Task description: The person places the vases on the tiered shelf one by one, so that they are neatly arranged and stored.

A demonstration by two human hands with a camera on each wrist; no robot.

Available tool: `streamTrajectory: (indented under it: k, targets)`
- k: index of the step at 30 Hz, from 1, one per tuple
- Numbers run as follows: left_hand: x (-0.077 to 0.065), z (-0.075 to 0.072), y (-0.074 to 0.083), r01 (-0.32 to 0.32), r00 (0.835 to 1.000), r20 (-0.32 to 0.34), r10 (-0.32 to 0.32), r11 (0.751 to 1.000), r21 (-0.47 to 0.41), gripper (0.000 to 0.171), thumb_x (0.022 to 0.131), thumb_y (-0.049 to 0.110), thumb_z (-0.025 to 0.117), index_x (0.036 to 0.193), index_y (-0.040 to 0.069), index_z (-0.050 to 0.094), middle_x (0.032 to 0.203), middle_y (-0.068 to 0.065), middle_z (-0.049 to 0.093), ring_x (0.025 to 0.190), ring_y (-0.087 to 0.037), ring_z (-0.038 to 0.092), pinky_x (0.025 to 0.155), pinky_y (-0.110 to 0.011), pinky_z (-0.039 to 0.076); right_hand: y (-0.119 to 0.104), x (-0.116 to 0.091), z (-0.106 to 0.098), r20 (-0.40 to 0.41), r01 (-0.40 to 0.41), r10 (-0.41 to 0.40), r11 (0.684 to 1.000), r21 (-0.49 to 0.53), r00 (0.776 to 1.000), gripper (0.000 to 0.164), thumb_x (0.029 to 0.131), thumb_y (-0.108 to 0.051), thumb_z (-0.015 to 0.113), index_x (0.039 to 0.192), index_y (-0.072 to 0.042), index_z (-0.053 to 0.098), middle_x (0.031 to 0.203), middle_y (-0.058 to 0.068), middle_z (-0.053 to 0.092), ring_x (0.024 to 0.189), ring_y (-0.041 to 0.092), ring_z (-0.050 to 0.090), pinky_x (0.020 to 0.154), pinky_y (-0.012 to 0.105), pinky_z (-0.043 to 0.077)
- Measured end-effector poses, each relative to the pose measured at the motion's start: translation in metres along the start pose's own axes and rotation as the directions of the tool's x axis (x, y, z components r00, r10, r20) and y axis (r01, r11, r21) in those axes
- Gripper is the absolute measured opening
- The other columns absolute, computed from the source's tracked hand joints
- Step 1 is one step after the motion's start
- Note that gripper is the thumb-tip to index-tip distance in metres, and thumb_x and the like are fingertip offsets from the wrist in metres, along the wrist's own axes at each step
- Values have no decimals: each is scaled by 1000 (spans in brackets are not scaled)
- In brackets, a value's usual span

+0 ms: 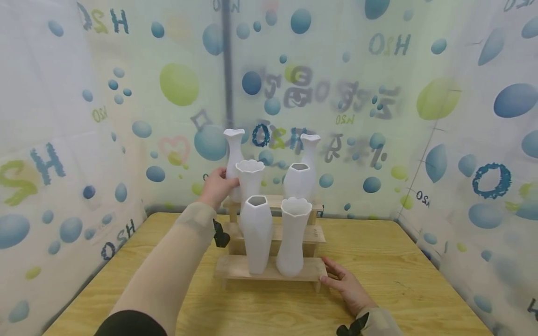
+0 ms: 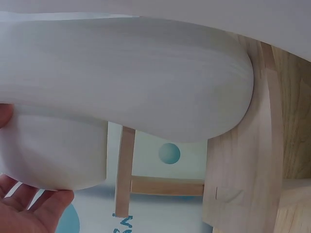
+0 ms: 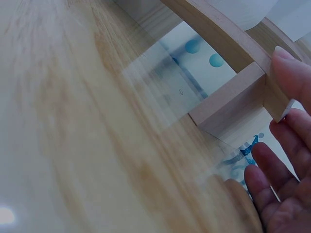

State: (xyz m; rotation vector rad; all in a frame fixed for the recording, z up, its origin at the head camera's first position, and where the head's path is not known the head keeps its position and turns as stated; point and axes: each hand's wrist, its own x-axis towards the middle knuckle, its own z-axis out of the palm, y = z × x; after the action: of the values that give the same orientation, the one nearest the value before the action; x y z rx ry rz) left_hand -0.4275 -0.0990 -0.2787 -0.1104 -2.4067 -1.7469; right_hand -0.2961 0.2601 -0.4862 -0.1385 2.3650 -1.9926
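Note:
My left hand [image 1: 216, 186] grips the lower body of a white fluted-neck vase [image 1: 233, 151] at the back left. In the left wrist view, that vase's flat base [image 2: 58, 150] shows a narrow gap from the top board [image 2: 125, 170] of a wooden stepped stand [image 1: 229, 263]. A rounded white vase [image 2: 146, 82] on the middle step crosses in front of it. My right hand [image 1: 346, 287] holds the right end of the lowest step, its thumb [image 3: 290, 73] on the board and a fingertip at the edge.
On the lowest step stand a faceted vase [image 1: 258, 238] and a scallop-rimmed vase [image 1: 293, 238]. Behind them are another scalloped vase [image 1: 250, 179], a faceted one [image 1: 299, 182] and a slim one [image 1: 310, 147]. The stand is on a wooden table [image 1: 378, 252], with printed curtains [image 1: 357, 60] around it.

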Motion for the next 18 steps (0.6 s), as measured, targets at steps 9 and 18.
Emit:
streamTrajectory:
  k: [9,18]
  targets:
    - [1,4,-1,5,1000,5,-5,1000,31,54,91,28,64,136,7,43,133,-15,50,119,-34,49,101,-53,39,3,2,0,4,-5,5,1000,10,1000,69,89,-24,69,147,-4,38,139,22,46,130,37,39,106,56,28]
    - [3,7,-2,13,1000,7,-13,999,41,55,91,31,64,136,9,44,132,-12,51,118,-32,50,100,-53,41,5,3,-1,15,8,-8,1000,20,1000,67,90,-22,68,147,-4,37,139,22,47,129,37,40,106,54,28]
